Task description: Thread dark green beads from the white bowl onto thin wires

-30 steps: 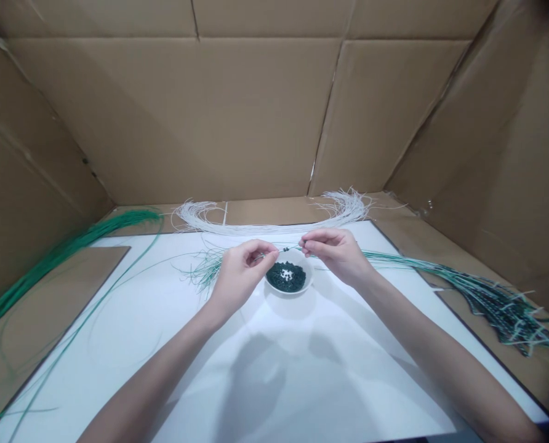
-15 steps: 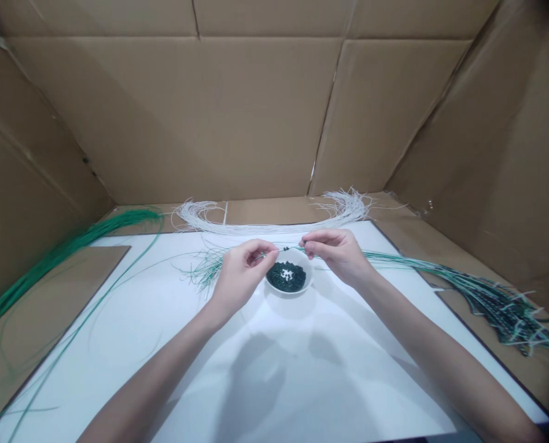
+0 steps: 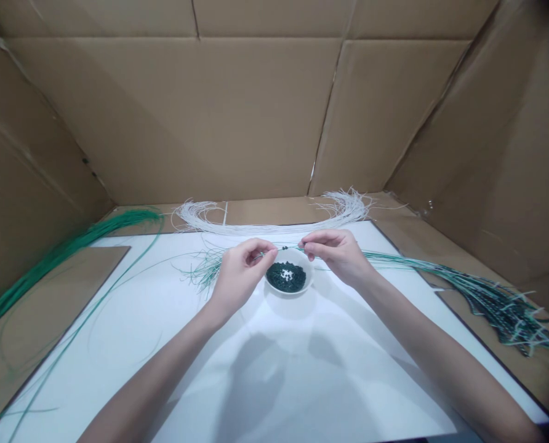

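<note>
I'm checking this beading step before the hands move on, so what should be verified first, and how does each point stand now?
1. Left hand pinches the thin green wire: ok.
2. Right hand pinches the wire's other side: ok.
3. Dark bead sits on the wire between the hands: ok.
4. White bowl of dark beads lies right under the hands: ok.
5. Wire end free of fraying: cannot tell.
</note>
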A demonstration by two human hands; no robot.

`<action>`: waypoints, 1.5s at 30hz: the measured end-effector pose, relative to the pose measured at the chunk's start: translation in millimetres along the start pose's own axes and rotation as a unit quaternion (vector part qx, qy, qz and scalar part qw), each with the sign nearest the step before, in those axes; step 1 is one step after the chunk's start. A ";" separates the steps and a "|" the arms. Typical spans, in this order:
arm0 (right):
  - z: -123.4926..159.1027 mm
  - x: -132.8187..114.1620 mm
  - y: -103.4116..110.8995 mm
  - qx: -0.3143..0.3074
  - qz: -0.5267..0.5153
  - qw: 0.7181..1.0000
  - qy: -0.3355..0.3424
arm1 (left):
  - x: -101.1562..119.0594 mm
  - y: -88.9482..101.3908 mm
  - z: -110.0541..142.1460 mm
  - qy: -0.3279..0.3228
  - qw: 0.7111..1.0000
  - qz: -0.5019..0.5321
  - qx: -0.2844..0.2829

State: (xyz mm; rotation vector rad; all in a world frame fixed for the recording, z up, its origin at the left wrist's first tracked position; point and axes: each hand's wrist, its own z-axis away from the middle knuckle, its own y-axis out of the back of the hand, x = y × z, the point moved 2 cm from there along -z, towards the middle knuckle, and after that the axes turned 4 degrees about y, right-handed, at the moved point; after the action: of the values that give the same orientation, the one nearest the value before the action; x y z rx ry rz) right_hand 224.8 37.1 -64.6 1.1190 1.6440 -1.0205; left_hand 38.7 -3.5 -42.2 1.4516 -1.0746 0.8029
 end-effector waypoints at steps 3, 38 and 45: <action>0.2 0.7 0.3 -0.001 -0.004 1.000 0.001 | 1.4 0.4 0.1 0.000 1.000 -0.008 0.001; 0.9 3.1 -3.3 0.045 -0.015 0.999 0.018 | 3.8 -7.2 7.6 -0.162 0.974 -0.136 0.075; 1.8 4.7 -5.4 0.041 -0.030 0.999 0.005 | 0.6 -9.6 8.3 -0.206 0.961 -0.164 0.081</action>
State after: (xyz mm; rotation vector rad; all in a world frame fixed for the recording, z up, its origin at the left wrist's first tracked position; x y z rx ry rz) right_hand 219.1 35.2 -68.7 1.1357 1.6645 -1.1319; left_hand 47.1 -11.9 -46.5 1.9316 -1.0473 0.3624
